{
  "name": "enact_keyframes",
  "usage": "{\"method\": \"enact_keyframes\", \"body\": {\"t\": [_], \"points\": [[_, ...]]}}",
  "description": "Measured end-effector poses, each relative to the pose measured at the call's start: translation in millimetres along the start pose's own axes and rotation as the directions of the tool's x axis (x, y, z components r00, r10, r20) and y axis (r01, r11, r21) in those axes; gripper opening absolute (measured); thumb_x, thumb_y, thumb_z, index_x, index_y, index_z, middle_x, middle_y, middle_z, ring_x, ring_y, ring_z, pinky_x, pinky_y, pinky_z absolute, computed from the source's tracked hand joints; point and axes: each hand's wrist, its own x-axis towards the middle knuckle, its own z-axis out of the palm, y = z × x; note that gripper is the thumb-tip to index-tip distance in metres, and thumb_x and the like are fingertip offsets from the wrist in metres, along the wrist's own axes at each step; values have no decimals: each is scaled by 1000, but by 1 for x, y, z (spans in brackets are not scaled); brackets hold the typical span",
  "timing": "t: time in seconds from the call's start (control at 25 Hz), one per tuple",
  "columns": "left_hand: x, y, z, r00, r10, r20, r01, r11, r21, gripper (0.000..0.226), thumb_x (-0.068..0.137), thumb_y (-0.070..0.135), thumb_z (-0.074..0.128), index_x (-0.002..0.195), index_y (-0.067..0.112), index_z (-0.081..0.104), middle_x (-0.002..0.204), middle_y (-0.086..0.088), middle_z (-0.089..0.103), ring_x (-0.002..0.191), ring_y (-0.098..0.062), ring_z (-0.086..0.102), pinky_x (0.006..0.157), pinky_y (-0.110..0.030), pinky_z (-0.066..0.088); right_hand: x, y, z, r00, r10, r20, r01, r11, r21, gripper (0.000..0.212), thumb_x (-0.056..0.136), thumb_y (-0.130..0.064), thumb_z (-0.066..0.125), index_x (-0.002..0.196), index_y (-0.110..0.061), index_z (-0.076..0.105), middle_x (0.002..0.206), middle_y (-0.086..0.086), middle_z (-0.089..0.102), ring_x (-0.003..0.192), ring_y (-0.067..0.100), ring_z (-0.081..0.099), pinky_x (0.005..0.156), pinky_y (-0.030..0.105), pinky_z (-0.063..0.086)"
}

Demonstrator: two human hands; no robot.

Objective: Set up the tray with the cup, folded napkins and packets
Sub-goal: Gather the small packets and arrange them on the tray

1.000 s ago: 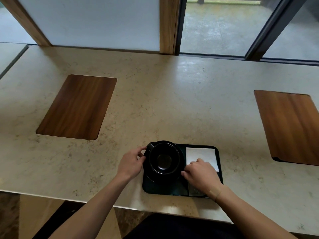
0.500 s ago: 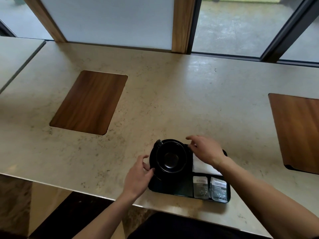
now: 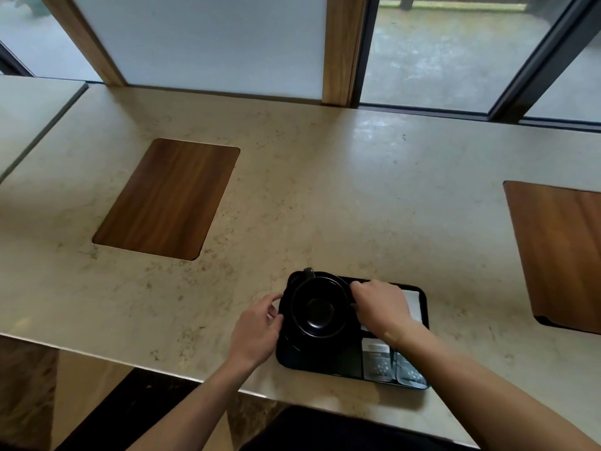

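A black tray (image 3: 312,364) lay on the beige stone counter (image 3: 325,196), close to the counter's near edge. All positions below are given relative to this tray.

A black cup (image 3: 320,307) stood upright in the tray's left half, seemingly on a dark saucer, its handle pointing to the tray's far-left corner. A white folded napkin (image 3: 413,305) occupied the far-right part of the tray, mostly covered by the right hand (image 3: 380,307). Two grey printed packets (image 3: 377,361) lay side by side in the near-right corner.

The left hand (image 3: 257,330) was at the tray's left edge, fingers curled towards the cup's left side; whether they gripped the cup, the saucer or the tray rim could not be told. The right hand reached over the napkin, fingers bent, with the fingertips at the cup's right rim; a firm hold could not be confirmed.

A wooden inlay (image 3: 169,198) was set in the counter well to the far left of the tray, and a second wooden inlay (image 3: 562,252) lay to its right. Windows (image 3: 448,50) stood beyond the counter's far edge.
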Motion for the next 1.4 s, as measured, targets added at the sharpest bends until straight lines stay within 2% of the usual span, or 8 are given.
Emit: {"method": "enact_keyframes", "body": {"t": [0.2,0.4,0.68,0.8,0.92,1.04,1.16,1.4], "points": [[25,6,-5,997,71,19,-73,991,109,37,94,17,57,127,34,61,93,9,59,78,-3,53,67,-16,40,-20,-9,6,999,39,4,-39,999,-24,22,86,-39,61,91,-17,63,84,4,66,77,28,64,54,31,36],[43,17,-9,991,123,50,-129,983,129,27,96,17,56,118,29,67,102,4,66,87,-11,60,77,-30,52,-36,-10,12,995,74,71,-74,997,-7,24,87,-44,59,87,-21,64,68,-2,52,58,20,48,46,26,22],[-11,-3,-5,1000,-1,-10,1,1000,2,39,90,42,62,126,35,52,89,16,62,76,0,60,71,-29,54,-4,15,-8,996,88,-21,-78,958,275,30,89,-28,58,118,-31,61,101,-6,70,86,17,63,56,25,39],[-33,-4,0,1000,-14,22,15,998,-55,47,86,40,66,128,44,48,82,17,62,77,3,59,67,-22,50,11,12,-9,998,-2,58,-13,968,249,29,88,-24,54,112,-37,64,92,-8,70,78,18,62,49,26,38],[-35,-1,2,999,-38,7,39,994,-101,50,85,30,70,130,38,50,82,16,63,78,4,58,66,-16,46,20,11,-5,999,-15,49,2,967,255,30,89,-23,52,111,-40,65,95,-8,71,82,21,64,57,30,47],[-28,-1,0,1000,-29,-2,28,992,-121,49,85,23,68,131,33,55,83,15,62,79,2,57,66,-14,43,22,10,-3,998,31,49,-43,965,260,24,87,-25,55,105,-37,66,94,-7,71,76,20,61,53,25,39],[-14,1,-3,1000,-1,27,4,997,-79,52,87,15,63,136,32,52,89,10,60,82,-4,55,71,-20,44,16,12,2,993,87,77,-105,959,265,18,84,-23,61,101,-31,63,82,-8,64,62,11,48,46,21,28],[23,9,-11,989,49,137,-58,996,61,47,93,10,55,135,31,55,96,0,54,84,-13,51,77,-22,38,-12,11,11,976,122,180,-173,936,307,27,69,-30,77,83,-30,54,77,-10,63,69,13,55,52,27,36]]}}
